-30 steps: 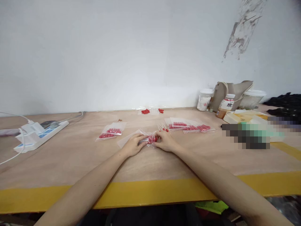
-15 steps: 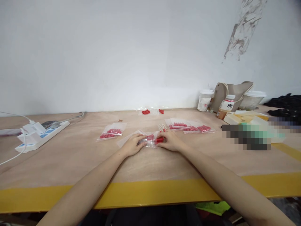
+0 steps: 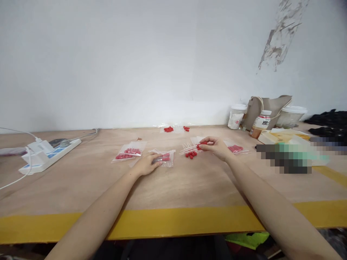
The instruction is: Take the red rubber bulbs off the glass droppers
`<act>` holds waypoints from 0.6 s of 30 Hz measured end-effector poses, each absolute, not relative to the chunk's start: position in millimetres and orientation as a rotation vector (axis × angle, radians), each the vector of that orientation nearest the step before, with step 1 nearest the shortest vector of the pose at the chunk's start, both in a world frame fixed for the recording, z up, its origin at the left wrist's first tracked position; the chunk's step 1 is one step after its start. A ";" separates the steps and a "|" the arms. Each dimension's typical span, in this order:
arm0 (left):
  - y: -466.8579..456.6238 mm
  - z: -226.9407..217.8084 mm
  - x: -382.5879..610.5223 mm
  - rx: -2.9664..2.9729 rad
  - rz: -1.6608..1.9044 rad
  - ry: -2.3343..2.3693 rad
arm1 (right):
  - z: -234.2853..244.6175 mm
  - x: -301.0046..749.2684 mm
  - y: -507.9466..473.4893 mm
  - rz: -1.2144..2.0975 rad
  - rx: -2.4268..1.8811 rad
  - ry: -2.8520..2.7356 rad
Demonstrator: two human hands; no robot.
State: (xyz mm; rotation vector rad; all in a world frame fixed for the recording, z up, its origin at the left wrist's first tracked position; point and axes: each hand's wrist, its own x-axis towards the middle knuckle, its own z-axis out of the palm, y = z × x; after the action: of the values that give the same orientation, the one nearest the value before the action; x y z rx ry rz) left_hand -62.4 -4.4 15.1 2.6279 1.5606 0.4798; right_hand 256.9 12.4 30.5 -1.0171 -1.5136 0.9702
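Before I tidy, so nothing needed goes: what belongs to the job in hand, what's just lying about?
Job, seemingly: clear bag in left hand; red-tipped sticks in right hand; filled bags.

Lying about: power strip; bottle; lidded cups; grey bag.

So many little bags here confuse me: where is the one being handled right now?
In the head view, the clear bag sits near the middle, in the left hand's grip, just left of the loose red-tipped sticks.

I count: one left forearm (image 3: 104,207), one right forearm (image 3: 264,191), both bare, angled inward. Left hand (image 3: 147,164): low, fingers curled, thumb bodyward. Right hand (image 3: 217,148): farther forward, thumb and fingers pinched.
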 end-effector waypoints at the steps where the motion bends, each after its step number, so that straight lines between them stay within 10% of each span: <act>1: -4.4 15.8 -62.4 2.629 0.470 1.572 | 31.7 260.7 13.7 0.944 -1.009 -1.436; 10: 0.2 9.1 -64.1 2.667 0.489 1.585 | -6.0 240.5 30.1 -0.078 -1.025 -1.662; 18: -0.2 8.3 -64.4 2.657 0.489 1.569 | -17.3 232.1 28.8 -0.114 -1.091 -2.088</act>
State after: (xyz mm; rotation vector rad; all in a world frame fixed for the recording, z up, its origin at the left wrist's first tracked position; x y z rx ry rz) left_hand -64.4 -0.2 8.3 2.6575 1.5686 0.4893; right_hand 232.1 28.8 -17.3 -1.0912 -2.0879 -0.1136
